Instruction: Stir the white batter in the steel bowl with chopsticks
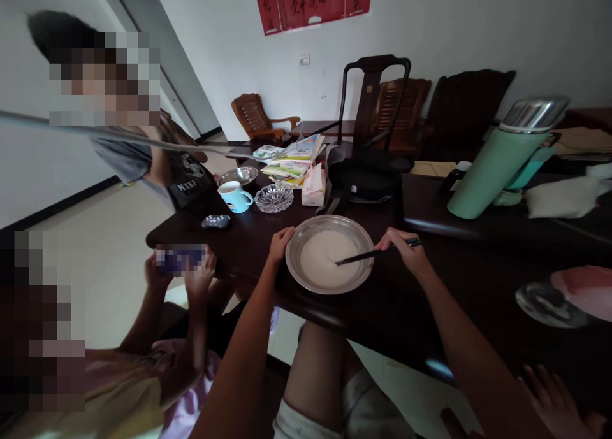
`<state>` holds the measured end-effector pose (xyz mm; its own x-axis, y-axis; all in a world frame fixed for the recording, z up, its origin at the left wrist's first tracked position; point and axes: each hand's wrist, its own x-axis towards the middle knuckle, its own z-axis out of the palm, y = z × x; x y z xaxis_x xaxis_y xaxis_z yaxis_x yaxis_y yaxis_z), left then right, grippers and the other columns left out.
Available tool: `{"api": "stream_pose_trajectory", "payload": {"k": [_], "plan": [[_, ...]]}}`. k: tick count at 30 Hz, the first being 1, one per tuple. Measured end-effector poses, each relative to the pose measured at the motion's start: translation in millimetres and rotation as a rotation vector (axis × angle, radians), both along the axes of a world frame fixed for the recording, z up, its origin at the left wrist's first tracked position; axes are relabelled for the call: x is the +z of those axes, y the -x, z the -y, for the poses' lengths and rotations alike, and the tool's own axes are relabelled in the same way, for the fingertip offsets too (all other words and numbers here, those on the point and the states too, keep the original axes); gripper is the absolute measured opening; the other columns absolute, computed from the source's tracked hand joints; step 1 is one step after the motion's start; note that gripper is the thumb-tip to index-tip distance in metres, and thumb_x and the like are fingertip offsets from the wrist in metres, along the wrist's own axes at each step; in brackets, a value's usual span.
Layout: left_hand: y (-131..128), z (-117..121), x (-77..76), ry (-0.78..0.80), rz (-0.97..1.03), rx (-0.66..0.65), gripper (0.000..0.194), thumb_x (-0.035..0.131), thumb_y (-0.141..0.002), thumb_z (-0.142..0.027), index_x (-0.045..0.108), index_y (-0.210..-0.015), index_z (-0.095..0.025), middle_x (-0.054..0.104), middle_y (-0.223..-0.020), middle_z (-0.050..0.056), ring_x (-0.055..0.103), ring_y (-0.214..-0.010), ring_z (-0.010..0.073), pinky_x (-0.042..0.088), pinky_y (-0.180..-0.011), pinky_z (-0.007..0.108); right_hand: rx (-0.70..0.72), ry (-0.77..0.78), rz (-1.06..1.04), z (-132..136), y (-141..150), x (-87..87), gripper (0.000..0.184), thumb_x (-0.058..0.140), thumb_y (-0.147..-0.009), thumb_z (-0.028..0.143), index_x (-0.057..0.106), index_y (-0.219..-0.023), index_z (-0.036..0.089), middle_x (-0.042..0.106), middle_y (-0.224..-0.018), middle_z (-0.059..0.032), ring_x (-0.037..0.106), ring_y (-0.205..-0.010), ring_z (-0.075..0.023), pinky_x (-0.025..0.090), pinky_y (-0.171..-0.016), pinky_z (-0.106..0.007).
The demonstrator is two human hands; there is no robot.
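A round metal basin (296, 276) holding pale, off-white batter sits near the front edge of a dark wooden table (430, 286). My left hand (278, 243) grips the basin's left rim with curled fingers. My right hand (404, 246) is closed on a pair of dark chopsticks (368, 255), held at the basin's right rim. The chopstick tips dip into the batter near its middle.
Behind the basin stand a blue mug (235, 197), a glass ashtray (273, 198), books (294, 158), a black bag (363, 181) and a green thermos (502, 158). A person at the left holds a phone (179, 259); another stands behind. Someone's hand (557, 404) shows at bottom right.
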<state>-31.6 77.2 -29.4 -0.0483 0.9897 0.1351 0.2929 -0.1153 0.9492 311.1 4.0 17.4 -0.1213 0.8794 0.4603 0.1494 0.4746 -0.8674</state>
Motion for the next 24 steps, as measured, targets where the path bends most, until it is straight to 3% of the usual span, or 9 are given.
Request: {"api": "stream_pose_trajectory", "payload": {"k": [4, 6, 10, 13, 17, 20, 24], "plan": [[-0.6, 0.5, -0.1, 0.001, 0.002, 0.008, 0.051, 0.059, -0.072, -0.067, 0.061, -0.065, -0.017, 0.055, -0.062, 0.0, 0.05, -0.068, 0.0163, 0.039, -0.063, 0.026, 0.134, -0.018, 0.17, 2.2, 14.9, -1.7, 0.039, 0.057, -0.092, 0.054, 0.074, -0.072, 0.025, 0.079, -0.083, -0.0055, 0.068, -0.077, -0.0223, 0.052, -0.075, -0.038], [-0.7, 0.1, -0.8, 0.003, 0.009, 0.013, 0.052, 0.058, -0.072, -0.068, 0.064, -0.068, -0.016, 0.057, -0.064, 0.001, 0.051, -0.07, 0.017, 0.04, -0.064, 0.026, 0.1, -0.048, 0.212, 1.8, 15.3, -2.0, 0.033, 0.06, -0.091, 0.052, 0.076, -0.077, 0.026, 0.08, -0.089, -0.0056, 0.067, -0.08, -0.0227, 0.051, -0.076, -0.039], [-0.1, -0.8, -1.7, 0.006, 0.018, 0.006, 0.052, 0.059, -0.072, -0.067, 0.066, -0.07, -0.016, 0.06, -0.067, 0.002, 0.052, -0.071, 0.0172, 0.041, -0.066, 0.027, -0.057, -0.012, 0.067, 0.1, 0.5, 1.0, 0.045, 0.055, -0.092, 0.057, 0.071, -0.066, 0.024, 0.077, -0.075, -0.0057, 0.067, -0.073, -0.0221, 0.051, -0.075, -0.039], [0.5, -0.9, -1.0, 0.002, 0.014, 0.002, 0.051, 0.059, -0.072, -0.067, 0.065, -0.069, -0.016, 0.06, -0.066, 0.002, 0.052, -0.07, 0.0168, 0.041, -0.065, 0.027, 0.016, 0.062, -0.025, 1.1, -0.5, 2.1, 0.052, 0.052, -0.092, 0.06, 0.067, -0.059, 0.023, 0.073, -0.066, -0.0045, 0.067, -0.066, -0.0205, 0.052, -0.072, -0.037], [0.4, -0.7, 0.3, -0.012, 0.011, 0.004, 0.051, 0.06, -0.072, -0.066, 0.064, -0.066, -0.016, 0.058, -0.063, 0.001, 0.051, -0.067, 0.0158, 0.041, -0.063, 0.026, 0.132, 0.022, 0.14, 2.3, 14.2, 0.1, 0.041, 0.056, -0.092, 0.055, 0.074, -0.071, 0.024, 0.078, -0.081, -0.0053, 0.068, -0.078, -0.0218, 0.053, -0.075, -0.037], [0.1, -1.1, -0.2, -0.012, 0.022, 0.004, 0.051, 0.06, -0.072, -0.066, 0.065, -0.068, -0.015, 0.059, -0.064, 0.001, 0.051, -0.067, 0.016, 0.041, -0.063, 0.026, 0.059, -0.036, 0.193, 1.3, 12.0, 0.2, 0.035, 0.059, -0.091, 0.053, 0.075, -0.075, 0.025, 0.079, -0.086, -0.0058, 0.066, -0.079, -0.0223, 0.051, -0.074, -0.038], [0.9, -2.5, -1.8, -0.009, 0.035, 0.009, 0.051, 0.062, -0.071, -0.065, 0.068, -0.071, -0.015, 0.061, -0.067, 0.001, 0.052, -0.07, 0.0164, 0.042, -0.066, 0.026, -0.035, -0.026, 0.018, 1.7, -2.3, 3.5, 0.051, 0.05, -0.094, 0.057, 0.068, -0.06, 0.024, 0.073, -0.068, -0.0057, 0.066, -0.067, -0.0214, 0.051, -0.072, -0.038]]}}
